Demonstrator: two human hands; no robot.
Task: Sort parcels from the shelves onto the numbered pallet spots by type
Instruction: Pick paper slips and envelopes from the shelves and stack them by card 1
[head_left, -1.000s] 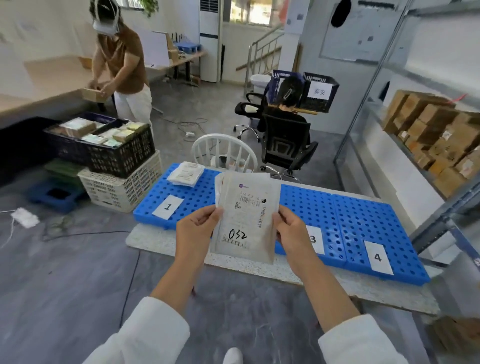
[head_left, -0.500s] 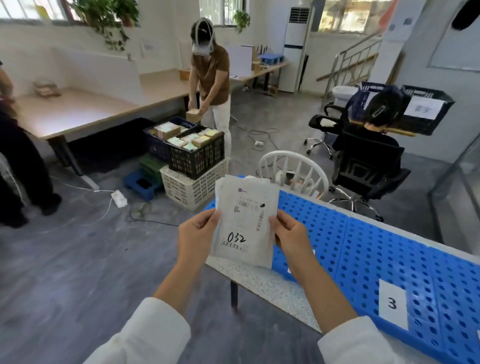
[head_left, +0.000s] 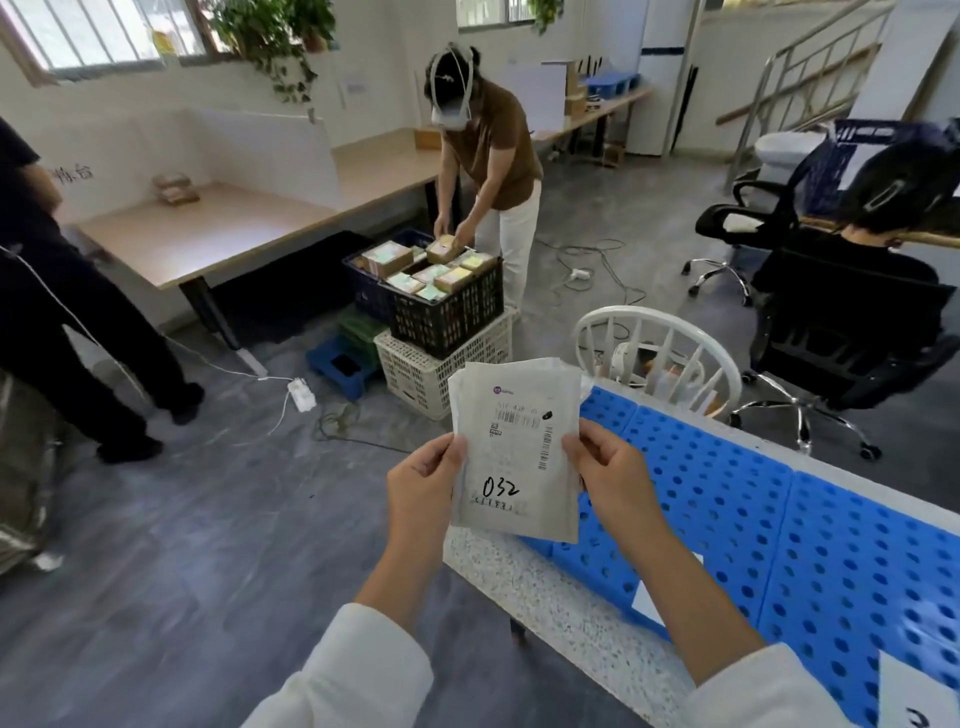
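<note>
Two bare forearms rise from the near edge of the view, each coming out of a loose white sleeve pushed back well short of the wrist. The left sleeve has a soft, rounded cuff with a few gentle folds, and the right sleeve looks the same plain white cloth, without print, buttons or stripes that can be made out. The left hand and the right hand are bare, with short, plain nails where they show.

Speckled slab carries blue perforated pallet; white number cards lie on pallet.
</note>
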